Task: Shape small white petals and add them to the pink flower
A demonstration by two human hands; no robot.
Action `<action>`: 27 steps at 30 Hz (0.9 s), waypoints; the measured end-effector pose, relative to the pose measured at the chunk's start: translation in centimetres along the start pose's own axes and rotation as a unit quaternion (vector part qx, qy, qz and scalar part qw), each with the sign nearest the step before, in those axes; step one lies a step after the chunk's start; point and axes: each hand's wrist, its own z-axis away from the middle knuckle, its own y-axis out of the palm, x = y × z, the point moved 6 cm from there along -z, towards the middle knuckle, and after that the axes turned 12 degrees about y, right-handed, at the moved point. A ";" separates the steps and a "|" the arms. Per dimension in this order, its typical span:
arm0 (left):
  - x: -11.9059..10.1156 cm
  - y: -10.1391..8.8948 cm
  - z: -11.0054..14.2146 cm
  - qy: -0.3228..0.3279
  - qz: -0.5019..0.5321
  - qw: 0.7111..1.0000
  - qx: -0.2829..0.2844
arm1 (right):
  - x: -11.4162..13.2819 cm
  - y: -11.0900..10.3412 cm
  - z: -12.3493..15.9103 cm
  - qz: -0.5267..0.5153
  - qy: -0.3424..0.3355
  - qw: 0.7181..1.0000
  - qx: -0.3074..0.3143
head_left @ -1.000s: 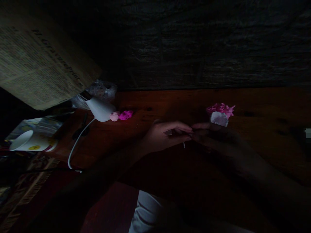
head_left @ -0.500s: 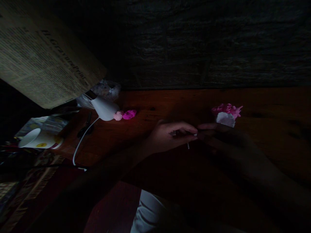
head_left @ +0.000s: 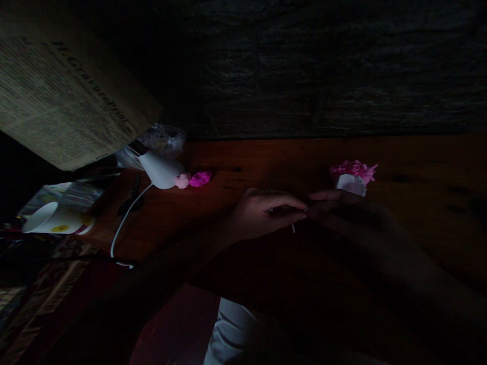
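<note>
In dim light over the wooden table, my left hand is closed in a pinch, thumb against fingertips. A thin white strip pokes out just below those fingertips. My right hand meets it tip to tip, its fingers also pinched and in deep shadow. What lies between the two sets of fingertips is tiny and mostly hidden. Just beyond my right hand is a pink ruffled flower-like piece, with a pale, rough-edged scrap in front of it.
On the left, a lamp with a newsprint-patterned shade stands on a white base. Beside the base are a pale pink lump and a magenta one. A white cord, dark scissors and a tipped paper cup lie nearer.
The small white bit that showed between the fingertips is now almost covered. Both hands stay pinched together in nearly the same place; the whole view has shifted slightly.
</note>
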 end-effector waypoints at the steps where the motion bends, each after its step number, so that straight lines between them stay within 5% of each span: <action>1: 0.0 0.0 0.0 0.001 -0.006 1.000 -0.001 | 0.1 0.0 0.0 -0.004 -0.008 1.000 0.002; 15: -0.1 -0.1 0.0 -0.010 -0.010 1.000 -0.004 | 0.1 0.1 0.2 0.033 -0.053 0.998 0.031; 27: 0.6 0.1 -0.2 -0.032 0.061 0.998 -0.003 | 0.5 0.3 -0.1 0.024 -0.001 1.000 0.007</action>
